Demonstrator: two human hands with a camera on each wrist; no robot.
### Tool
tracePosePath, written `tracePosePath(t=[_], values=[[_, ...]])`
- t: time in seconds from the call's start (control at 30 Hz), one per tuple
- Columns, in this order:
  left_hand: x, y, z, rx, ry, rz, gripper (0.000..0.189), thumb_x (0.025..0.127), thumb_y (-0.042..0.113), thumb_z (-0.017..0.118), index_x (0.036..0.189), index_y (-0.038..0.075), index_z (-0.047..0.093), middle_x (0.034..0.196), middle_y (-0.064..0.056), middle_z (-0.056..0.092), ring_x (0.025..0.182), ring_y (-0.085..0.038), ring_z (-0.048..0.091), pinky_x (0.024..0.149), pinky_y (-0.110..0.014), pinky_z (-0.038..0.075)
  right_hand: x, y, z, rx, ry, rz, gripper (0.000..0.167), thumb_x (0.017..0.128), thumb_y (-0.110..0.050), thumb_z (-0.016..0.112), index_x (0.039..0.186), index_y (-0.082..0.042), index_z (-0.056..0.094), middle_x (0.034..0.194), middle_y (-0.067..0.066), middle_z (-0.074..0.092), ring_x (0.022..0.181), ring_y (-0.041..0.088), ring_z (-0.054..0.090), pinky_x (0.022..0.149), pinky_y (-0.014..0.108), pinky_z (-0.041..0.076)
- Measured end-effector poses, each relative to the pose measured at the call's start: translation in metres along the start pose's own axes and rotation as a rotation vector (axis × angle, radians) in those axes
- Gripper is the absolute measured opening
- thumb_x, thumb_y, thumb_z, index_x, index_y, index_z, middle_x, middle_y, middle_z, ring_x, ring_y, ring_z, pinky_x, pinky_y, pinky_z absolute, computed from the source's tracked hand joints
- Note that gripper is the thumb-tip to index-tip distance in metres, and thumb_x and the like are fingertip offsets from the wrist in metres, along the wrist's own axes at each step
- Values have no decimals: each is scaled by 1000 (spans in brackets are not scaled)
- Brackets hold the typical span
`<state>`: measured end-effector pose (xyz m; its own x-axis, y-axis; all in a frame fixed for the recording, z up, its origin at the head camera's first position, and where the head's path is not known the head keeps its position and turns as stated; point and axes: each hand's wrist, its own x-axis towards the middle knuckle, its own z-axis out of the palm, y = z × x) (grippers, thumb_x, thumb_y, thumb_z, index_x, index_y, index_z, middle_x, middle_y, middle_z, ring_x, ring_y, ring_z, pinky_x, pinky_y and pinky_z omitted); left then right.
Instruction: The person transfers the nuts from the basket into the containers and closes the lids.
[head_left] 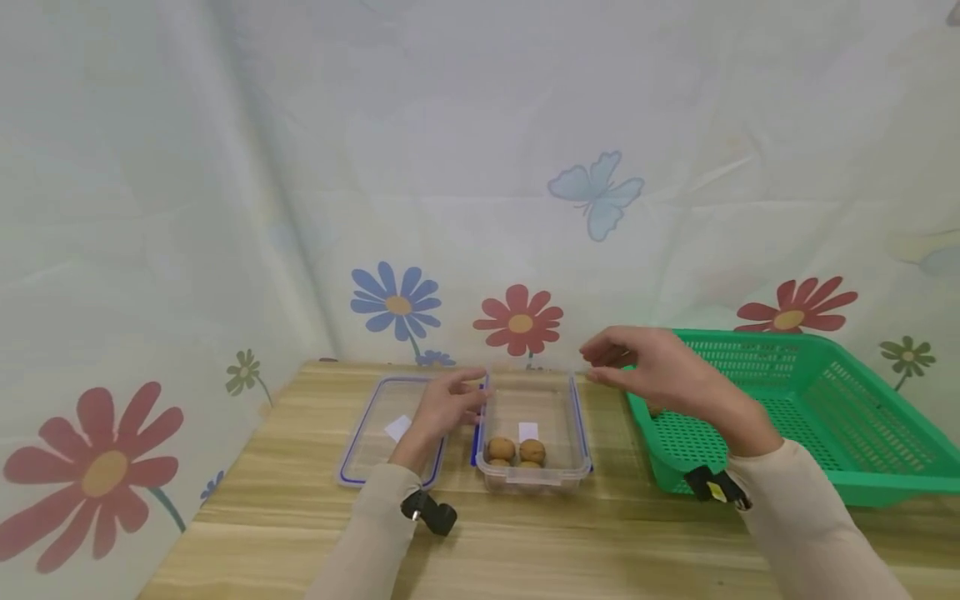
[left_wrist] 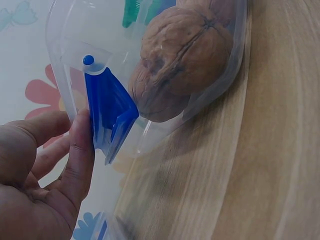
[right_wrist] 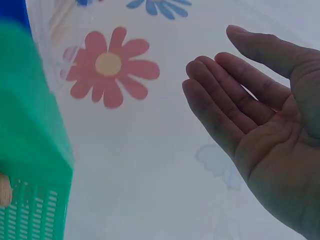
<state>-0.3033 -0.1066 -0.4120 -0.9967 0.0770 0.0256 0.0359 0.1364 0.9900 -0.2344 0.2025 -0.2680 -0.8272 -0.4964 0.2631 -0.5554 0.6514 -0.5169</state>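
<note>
A clear plastic food container (head_left: 536, 477) with blue side clips stands uncovered on the table, and walnuts (head_left: 532, 452) lie at its near end. My left hand (head_left: 444, 406) is at its left side, its fingertips touching the wall by the rim and the blue clip (left_wrist: 107, 107). Held in the air between container and green basket (head_left: 862, 479), my right hand (head_left: 652, 367) holds nothing. Its fingers are loosely bent and the thumb stands apart, as the right wrist view shows. Part of a walnut (right_wrist: 5, 190) appears in the basket; my right hand and forearm hide some of that basket.
The container's clear lid (head_left: 367, 425), edged in blue, lies flat to the left, partly behind my left hand. Behind the wooden table (head_left: 525, 550) hangs a pale sheet (head_left: 450, 167) printed with flowers and a butterfly. The basket's raised rim borders the right side.
</note>
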Motion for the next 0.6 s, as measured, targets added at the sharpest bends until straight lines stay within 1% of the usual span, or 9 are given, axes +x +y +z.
tracePosePath(t=[0.1,0.17,0.33,0.4,0.6], values=[[0,0,0,13,12,-10,47,99,7,76,144,3,64,114,-20,72,85,-22,72,69,-30,66,1,10,-12,17,3,13,28,100,-16,77,126,-6,73,120,5,74,108,25,72,95,50,62],[-1,0,0,17,11,-3,47,99,7,76,144,2,64,114,-21,72,85,-23,73,69,-30,66,3,18,-18,24,6,21,28,101,-17,77,125,-5,73,120,6,75,108,25,72,96,50,61],[-1,-1,0,-11,5,0,47,99,6,75,144,0,63,114,-23,71,95,-35,74,69,-30,66,7,42,-30,20,3,42,28,102,-21,75,125,-5,73,118,6,75,108,25,71,96,51,60],[-1,-1,-1,-15,4,0,47,99,6,75,144,0,63,115,-23,71,97,-37,74,70,-30,66,7,51,-34,26,-3,47,29,103,-22,74,126,-5,73,119,6,74,109,25,70,96,51,59],[-1,1,-1,-18,2,-8,48,99,6,75,145,0,63,116,-24,70,95,-35,74,70,-30,66,9,78,-41,38,-35,92,35,104,-26,72,131,-3,71,124,7,74,116,28,68,97,50,58]])
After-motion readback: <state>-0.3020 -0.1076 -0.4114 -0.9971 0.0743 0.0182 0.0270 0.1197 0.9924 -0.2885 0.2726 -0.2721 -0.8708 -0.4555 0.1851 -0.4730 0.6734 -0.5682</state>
